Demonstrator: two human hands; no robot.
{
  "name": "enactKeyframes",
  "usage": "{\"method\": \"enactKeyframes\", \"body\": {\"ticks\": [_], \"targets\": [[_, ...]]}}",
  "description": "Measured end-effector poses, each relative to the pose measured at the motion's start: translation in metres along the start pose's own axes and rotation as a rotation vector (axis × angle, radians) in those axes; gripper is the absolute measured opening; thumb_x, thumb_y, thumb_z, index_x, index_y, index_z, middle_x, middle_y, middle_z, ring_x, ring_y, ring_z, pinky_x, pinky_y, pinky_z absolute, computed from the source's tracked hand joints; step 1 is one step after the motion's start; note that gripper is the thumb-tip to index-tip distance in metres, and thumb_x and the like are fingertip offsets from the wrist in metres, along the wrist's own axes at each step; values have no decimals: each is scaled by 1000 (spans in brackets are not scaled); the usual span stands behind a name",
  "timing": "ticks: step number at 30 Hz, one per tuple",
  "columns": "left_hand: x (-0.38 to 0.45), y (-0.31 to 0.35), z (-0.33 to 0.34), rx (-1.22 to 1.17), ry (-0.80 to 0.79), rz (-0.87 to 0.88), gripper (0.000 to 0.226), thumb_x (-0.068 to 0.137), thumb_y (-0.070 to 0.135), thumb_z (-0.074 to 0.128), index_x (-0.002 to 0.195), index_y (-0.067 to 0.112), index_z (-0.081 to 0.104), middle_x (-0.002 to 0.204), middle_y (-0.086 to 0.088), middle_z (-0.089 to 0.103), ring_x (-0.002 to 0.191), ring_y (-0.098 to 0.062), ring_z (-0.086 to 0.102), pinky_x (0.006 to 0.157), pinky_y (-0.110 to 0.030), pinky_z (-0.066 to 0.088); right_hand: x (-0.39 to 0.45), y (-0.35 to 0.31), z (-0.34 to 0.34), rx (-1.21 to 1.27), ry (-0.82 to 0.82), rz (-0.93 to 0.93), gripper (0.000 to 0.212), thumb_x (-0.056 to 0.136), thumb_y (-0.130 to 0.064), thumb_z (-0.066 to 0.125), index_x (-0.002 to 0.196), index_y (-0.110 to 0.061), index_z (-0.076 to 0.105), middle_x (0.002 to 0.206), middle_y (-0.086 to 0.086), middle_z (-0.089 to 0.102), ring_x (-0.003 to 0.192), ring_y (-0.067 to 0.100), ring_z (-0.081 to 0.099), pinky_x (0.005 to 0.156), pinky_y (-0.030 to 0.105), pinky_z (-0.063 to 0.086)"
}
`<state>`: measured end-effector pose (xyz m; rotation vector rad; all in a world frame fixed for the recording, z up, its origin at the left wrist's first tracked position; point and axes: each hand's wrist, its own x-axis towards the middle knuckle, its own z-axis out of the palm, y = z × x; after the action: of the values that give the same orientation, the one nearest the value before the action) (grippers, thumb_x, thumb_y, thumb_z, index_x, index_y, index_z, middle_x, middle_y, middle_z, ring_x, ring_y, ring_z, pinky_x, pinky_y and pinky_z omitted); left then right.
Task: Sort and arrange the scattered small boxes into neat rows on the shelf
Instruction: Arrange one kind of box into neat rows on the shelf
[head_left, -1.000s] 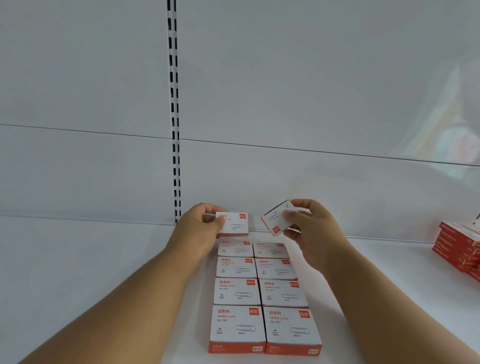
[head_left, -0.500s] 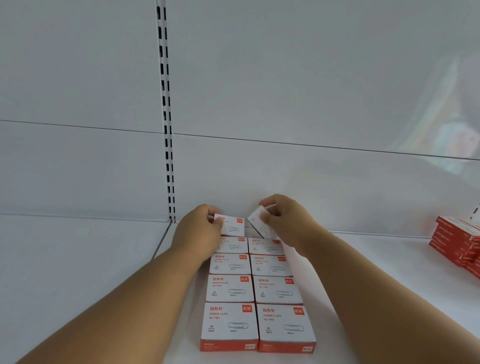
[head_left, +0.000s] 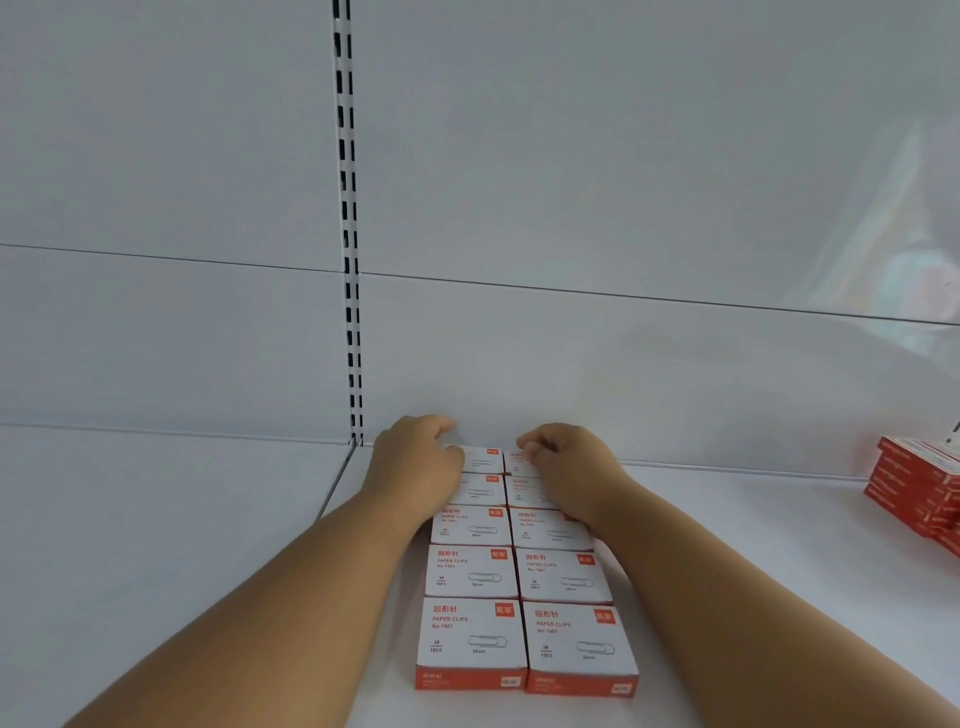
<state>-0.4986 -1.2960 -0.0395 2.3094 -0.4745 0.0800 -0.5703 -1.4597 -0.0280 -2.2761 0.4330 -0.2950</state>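
Bright even light, faint shadows, wide-angle bowing, slightly soft

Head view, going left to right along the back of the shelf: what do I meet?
Slotted upright → left hand on the left rearmost box → right hand on the right rearmost box → bare shelf → stack of red boxes at the right edge.

White-and-orange paper-clip boxes (head_left: 471, 640) lie flat in two touching columns, five deep, running near to far on the white shelf (head_left: 156, 519)
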Motion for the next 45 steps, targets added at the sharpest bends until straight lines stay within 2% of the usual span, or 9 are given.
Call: {"method": "enactKeyframes", "body": {"ticks": [4,14,18,24,29,32,35,40,45], "targets": [[0,-1,2,19,-87,44,38,96,27,52,134,27,58,139,3,55,124,-19,53,104,-37,45,-5,0,1,-33,43,5,26,96,-22,47,114,-25,66,106,-8,67,91,9,62,77,23,50],[1,-5,6,4,-54,113,28,93,26,52,119,26,65,118,8,62,98,-14,63,84,-36,57,-13,-1,3,-76,45,14,24,96,-26,50,117,-28,63,105,-10,66,90,7,64,82,27,55],[3,-6,6,27,-70,110,26,93,26,52,115,26,65,113,8,62,99,-16,62,85,-39,57,-9,2,5,-89,62,3,22,96,-25,50,114,-29,63,103,-11,65,86,5,63,69,18,50],[-3,0,5,51,-65,77,26,92,30,53,115,29,64,114,7,63,101,-17,62,87,-40,55,-6,6,6,-83,71,-28,23,94,-24,51,112,-28,64,105,-8,67,92,11,65,84,31,56],[-9,9,-1,20,-85,24,27,94,27,49,116,26,65,113,6,65,96,-15,64,83,-38,56,-10,3,-1,-46,14,-28,26,98,-22,45,114,-26,64,109,-4,67,92,15,66,82,32,57],[-15,11,-12,22,-48,-15,36,96,27,48,132,22,52,127,3,57,105,-18,59,83,-32,49,-19,-2,-17,17,70,-7,27,99,-21,44,118,-24,63,119,-3,64,98,17,63,89,36,54],[-32,17,-34,186,15,-13,23,97,29,45,117,21,53,111,4,61,93,-17,58,73,-32,45,-42,-10,-39,-195,158,-79,20,97,-22,46,108,-19,63,110,-3,65,90,15,58,76,28,47],[-88,24,-53,380,-97,111,21,99,44,42,94,26,52,91,8,63,82,-12,59,70,-33,49,-97,-17,-37,-358,81,-121,13,95,-37,49,91,-25,55,84,-9,61,73,10,57,59,28,46],[-144,10,-63,191,-117,332,15,95,50,50,105,39,50,105,18,50,79,-1,54,67,-23,44,-143,-14,-34,-458,128,-167,21,95,-48,47,89,-29,50,79,-10,59,69,9,56,57,27,43]]}}
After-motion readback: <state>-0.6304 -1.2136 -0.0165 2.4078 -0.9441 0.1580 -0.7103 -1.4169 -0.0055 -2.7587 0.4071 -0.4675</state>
